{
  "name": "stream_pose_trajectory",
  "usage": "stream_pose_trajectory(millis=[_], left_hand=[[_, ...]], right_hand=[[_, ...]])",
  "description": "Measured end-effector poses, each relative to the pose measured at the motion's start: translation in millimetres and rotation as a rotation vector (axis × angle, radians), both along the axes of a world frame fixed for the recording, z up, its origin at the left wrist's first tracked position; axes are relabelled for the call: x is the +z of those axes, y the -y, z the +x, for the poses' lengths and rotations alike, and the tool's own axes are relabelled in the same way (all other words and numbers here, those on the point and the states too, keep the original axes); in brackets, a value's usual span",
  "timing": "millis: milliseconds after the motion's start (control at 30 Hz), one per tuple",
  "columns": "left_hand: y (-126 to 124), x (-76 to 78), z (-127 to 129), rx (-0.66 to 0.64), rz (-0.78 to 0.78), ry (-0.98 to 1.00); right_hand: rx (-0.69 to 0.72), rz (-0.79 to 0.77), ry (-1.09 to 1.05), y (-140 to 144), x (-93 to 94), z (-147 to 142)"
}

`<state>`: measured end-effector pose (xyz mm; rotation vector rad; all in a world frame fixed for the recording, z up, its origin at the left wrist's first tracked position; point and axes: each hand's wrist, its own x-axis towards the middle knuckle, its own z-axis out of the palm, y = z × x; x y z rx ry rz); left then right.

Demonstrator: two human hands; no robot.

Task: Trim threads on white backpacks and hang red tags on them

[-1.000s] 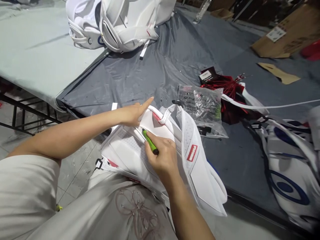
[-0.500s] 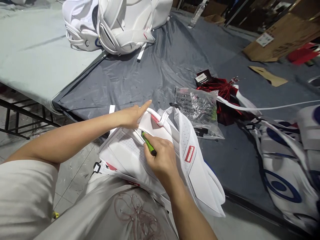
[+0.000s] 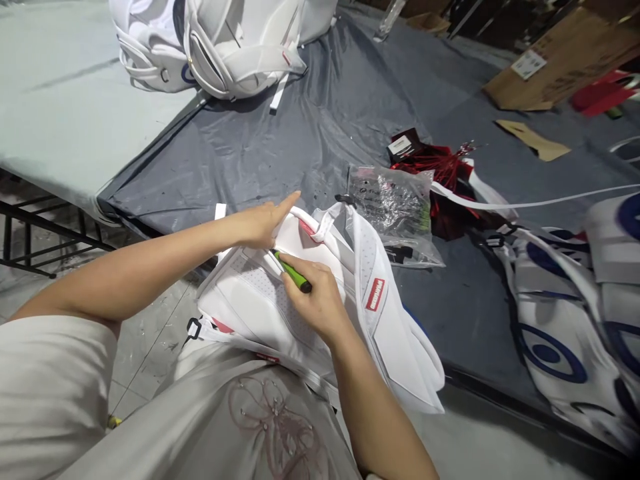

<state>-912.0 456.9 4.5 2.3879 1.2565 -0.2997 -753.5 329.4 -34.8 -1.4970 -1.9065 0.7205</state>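
White, a backpack (image 3: 270, 303) lies between the person's shirt (image 3: 200, 407) and the grey table (image 3: 260, 157). The right hand (image 3: 317, 300) grips a green tool (image 3: 295, 274) over it; the left hand (image 3: 263, 225) rests on its upper part, hold unclear. Beyond lie a clear plastic bag (image 3: 393, 203) and white bags (image 3: 245, 67).

Soft shadows line the white padded bag (image 3: 405, 350) with a red label (image 3: 375, 295). Glare speckles the crinkled clear plastic pouch (image 3: 393, 212), and a sheen follows folds in the dark-grey table sheeting (image 3: 330, 143). The upper-right background (image 3: 483, 23) is dim, the brown cardboard box (image 3: 555, 67) blurred. Wide-angle distortion stretches the edges.
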Motion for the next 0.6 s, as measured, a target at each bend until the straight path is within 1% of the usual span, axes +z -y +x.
stream_pose_trajectory(millis=[133,200,300,367,467,533,600], left_hand=[[-1.3,-0.1,1.0,-0.005,0.001,-0.005],[-1.5,0.0,1.5,0.001,0.001,-0.019],[-1.1,-0.1,2.1,0.011,0.005,-0.022],[-0.6,0.0,2.5,0.011,0.001,-0.015],[0.0,0.9,3.3,0.017,-0.007,-0.019],[0.1,1.4,3.8,0.020,-0.004,-0.023],[-0.3,1.6,4.2,0.019,-0.002,-0.026]], right_hand=[[-0.060,0.010,0.069,-0.8,0.3,0.4],[-0.043,0.011,0.023,-2.2,0.5,1.4],[0.016,-0.066,-0.058,-4.9,0.9,4.5],[-0.001,-0.076,-0.051,-5.6,1.0,6.2],[-0.023,-0.019,-0.055,-5.2,1.0,6.5],[-0.009,-0.046,-0.057,-4.4,1.7,6.3],[-0.035,-0.077,-0.036,-4.1,2.6,6.4]])
